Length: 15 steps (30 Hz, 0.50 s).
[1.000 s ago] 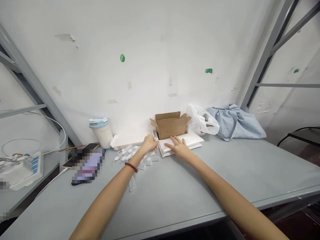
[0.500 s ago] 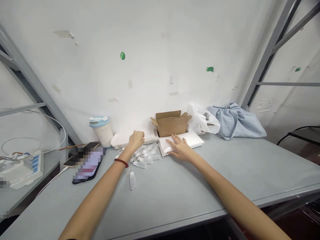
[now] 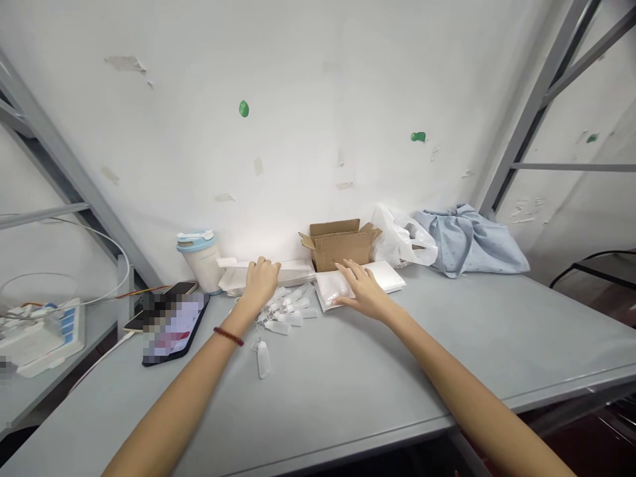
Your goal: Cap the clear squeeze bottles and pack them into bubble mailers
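My left hand (image 3: 261,283) is closed over the near side of a stack of white packets (image 3: 294,270); the top packet's left part is lifted at the cup's side, and the fingertips are hidden. My right hand (image 3: 362,289) rests with fingers spread on another pile of white packets (image 3: 390,277), in front of the open cardboard box (image 3: 342,252). Between my hands lies a heap of small translucent bottles with loops (image 3: 293,310). One more bottle (image 3: 263,360) lies apart, nearer to me.
A lidded cup (image 3: 201,265) stands at the back left, with two phones (image 3: 176,331) before it. A power strip (image 3: 54,338) is at far left. A white plastic bag (image 3: 400,238) and blue cloth (image 3: 467,242) lie at the back right.
My left hand has shifted slightly left, and a white packet edge now sticks up beside the cup. My right hand has moved a little to the right, its fingers more raised.
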Each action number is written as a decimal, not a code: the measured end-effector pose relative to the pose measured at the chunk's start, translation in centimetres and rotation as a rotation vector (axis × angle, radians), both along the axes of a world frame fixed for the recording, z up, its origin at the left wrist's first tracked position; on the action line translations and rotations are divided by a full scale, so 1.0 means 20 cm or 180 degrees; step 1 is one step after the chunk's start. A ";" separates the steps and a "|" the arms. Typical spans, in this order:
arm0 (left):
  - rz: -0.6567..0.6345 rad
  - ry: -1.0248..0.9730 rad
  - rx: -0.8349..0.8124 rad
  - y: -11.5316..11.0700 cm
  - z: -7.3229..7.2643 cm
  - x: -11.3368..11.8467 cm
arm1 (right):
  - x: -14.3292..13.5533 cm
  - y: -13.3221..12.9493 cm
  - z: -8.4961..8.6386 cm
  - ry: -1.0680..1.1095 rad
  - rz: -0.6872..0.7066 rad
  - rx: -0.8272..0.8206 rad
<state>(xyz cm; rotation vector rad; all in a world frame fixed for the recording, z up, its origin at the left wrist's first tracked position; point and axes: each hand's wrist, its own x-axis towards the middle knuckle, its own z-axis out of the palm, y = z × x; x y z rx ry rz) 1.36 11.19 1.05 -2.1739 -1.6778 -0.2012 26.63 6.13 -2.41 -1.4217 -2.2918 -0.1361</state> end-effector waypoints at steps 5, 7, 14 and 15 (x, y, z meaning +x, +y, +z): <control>-0.0605 0.0100 0.0710 -0.26 -0.06 0.09 | -0.13 -0.10 0.03 0.0218 0.0456 0.0732; -0.0876 0.0109 0.0857 -0.33 -0.09 0.11 | -0.20 -0.15 0.03 0.0200 0.0551 0.0884; -0.1621 0.0156 0.1523 -0.44 -0.15 0.16 | -0.26 -0.19 0.00 -0.0188 0.0396 0.1063; -0.1745 0.0117 0.1586 -0.45 -0.16 0.17 | -0.26 -0.18 0.00 -0.0235 0.0323 0.1093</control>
